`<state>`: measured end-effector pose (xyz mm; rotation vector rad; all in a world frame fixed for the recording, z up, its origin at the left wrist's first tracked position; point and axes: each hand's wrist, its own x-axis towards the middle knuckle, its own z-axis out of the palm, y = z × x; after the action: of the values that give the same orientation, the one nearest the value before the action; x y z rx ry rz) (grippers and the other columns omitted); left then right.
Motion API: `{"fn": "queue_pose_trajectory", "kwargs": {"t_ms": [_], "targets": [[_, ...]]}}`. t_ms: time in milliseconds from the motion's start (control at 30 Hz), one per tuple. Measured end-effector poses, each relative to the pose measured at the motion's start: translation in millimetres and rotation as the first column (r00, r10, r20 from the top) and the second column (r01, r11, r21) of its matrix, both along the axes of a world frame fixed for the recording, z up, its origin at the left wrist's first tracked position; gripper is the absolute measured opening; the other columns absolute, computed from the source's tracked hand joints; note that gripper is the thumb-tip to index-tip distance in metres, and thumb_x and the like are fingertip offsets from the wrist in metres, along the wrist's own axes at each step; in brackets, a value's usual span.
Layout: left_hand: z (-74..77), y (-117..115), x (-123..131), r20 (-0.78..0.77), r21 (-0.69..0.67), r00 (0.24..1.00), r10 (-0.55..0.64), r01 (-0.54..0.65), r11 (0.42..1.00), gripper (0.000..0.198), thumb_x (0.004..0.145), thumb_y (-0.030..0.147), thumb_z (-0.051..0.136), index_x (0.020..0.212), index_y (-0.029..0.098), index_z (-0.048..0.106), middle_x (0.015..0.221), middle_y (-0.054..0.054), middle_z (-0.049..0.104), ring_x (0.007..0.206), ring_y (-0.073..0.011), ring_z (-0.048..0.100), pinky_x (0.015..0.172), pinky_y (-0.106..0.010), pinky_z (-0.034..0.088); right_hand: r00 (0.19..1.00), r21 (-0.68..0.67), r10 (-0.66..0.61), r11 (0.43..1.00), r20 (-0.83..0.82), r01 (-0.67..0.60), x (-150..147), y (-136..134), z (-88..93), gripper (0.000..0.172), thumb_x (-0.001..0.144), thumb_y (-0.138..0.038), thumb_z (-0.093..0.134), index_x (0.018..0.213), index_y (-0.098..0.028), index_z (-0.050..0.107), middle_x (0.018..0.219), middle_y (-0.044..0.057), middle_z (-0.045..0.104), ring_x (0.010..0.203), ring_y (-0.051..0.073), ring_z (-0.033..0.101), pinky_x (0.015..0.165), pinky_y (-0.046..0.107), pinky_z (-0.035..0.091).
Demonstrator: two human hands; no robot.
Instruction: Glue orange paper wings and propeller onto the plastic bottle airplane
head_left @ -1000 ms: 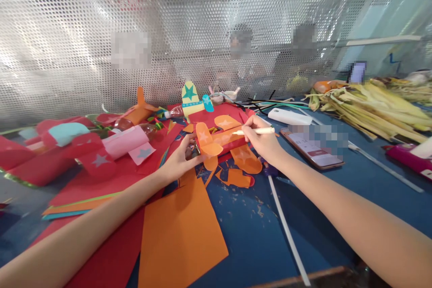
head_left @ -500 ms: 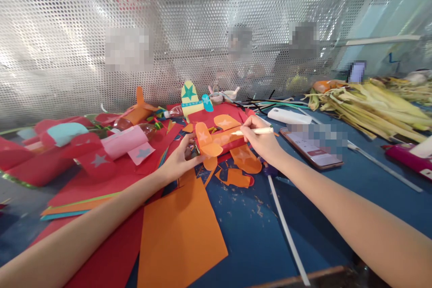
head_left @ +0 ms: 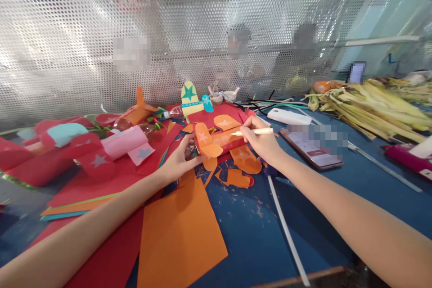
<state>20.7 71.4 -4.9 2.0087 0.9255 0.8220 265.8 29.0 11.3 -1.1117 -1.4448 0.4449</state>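
Observation:
In the head view, my right hand pinches a white marker pen, its tip against an orange paper airplane model. The model has rounded wings and tail pieces with pale stars. My left hand curls round the tail end of the model, thumb by the tail fin and fingers partly hidden behind it. Orange paper offcuts lie just below the model. An orange sheet of paper lies on the table between my forearms.
Red paper and several finished paper models crowd the left. A yellow-and-teal model stands at the back. Rightward lie a phone, a white object, a glue stick with white rod and dried husks. Perforated metal sheeting closes the back.
Hardly anything differs. Both hands, the marker pen and the model keep nearly the same place; the blurred people behind the sheeting have shifted slightly.

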Motion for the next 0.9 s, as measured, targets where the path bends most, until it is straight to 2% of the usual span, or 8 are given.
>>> {"fn": "queue_pose_trajectory", "kwargs": {"t_ms": [100, 333, 600, 767, 900], "targets": [[-0.6, 0.5, -0.1, -0.002, 0.001, 1.000, -0.004, 0.004, 1.000, 0.057, 0.076, 0.047, 0.066, 0.119, 0.019, 0.039, 0.111, -0.008, 0.056, 0.081, -0.0157, 0.062, 0.065, -0.027, 0.050, 1.000, 0.003, 0.008, 1.000, -0.017, -0.008, 0.5, 0.4, -0.5, 0.020, 0.078, -0.020, 0.051, 0.062, -0.023, 0.040, 0.053, -0.006, 0.045, 0.051, 0.011, 0.043, 0.055, 0.026, 0.033], [-0.6, 0.5, -0.3, -0.003, 0.023, 1.000, -0.005, 0.005, 1.000, 0.056, 0.077, 0.045, 0.065, 0.120, 0.019, 0.040, 0.111, -0.008, 0.057, 0.095, -0.0208, 0.061, 0.073, -0.030, 0.052, 1.000, -0.002, -0.004, 1.000, -0.024, 0.004, 0.3, -0.1, 1.2, 0.019, 0.077, -0.020, 0.050, 0.061, -0.023, 0.040, 0.052, -0.006, 0.045, 0.050, 0.011, 0.044, 0.054, 0.027, 0.034], [1.8, -1.0, 0.5, 0.010, -0.020, 1.000, -0.014, 0.014, 1.000, 0.058, 0.076, 0.044, 0.065, 0.120, 0.020, 0.038, 0.114, -0.008, 0.055, 0.089, -0.0184, 0.063, 0.073, -0.030, 0.053, 0.999, -0.006, -0.006, 1.000, -0.031, 0.006, 1.0, -0.8, 1.9, 0.019, 0.077, -0.020, 0.050, 0.061, -0.023, 0.040, 0.051, -0.006, 0.044, 0.050, 0.011, 0.044, 0.054, 0.027, 0.033], [2.0, -1.5, 1.1, 0.048, -0.049, 0.999, -0.019, 0.021, 0.999, 0.059, 0.074, 0.044, 0.067, 0.120, 0.021, 0.038, 0.115, -0.008, 0.055, 0.097, -0.0209, 0.063, 0.080, -0.031, 0.053, 1.000, -0.006, 0.005, 1.000, -0.015, -0.005, 0.1, -1.3, 2.8, 0.020, 0.077, -0.020, 0.050, 0.060, -0.023, 0.040, 0.052, -0.006, 0.046, 0.051, 0.011, 0.044, 0.055, 0.027, 0.034], [0.9, -1.0, 0.7, 0.042, -0.051, 0.999, -0.019, 0.021, 0.998, 0.058, 0.075, 0.044, 0.067, 0.119, 0.021, 0.038, 0.113, -0.007, 0.055, 0.095, -0.0201, 0.063, 0.077, -0.031, 0.052, 0.999, -0.021, -0.002, 1.000, -0.041, 0.001, 0.3, -1.3, 2.9, 0.019, 0.077, -0.021, 0.050, 0.061, -0.023, 0.041, 0.051, -0.006, 0.046, 0.051, 0.012, 0.044, 0.055, 0.027, 0.034]]}}
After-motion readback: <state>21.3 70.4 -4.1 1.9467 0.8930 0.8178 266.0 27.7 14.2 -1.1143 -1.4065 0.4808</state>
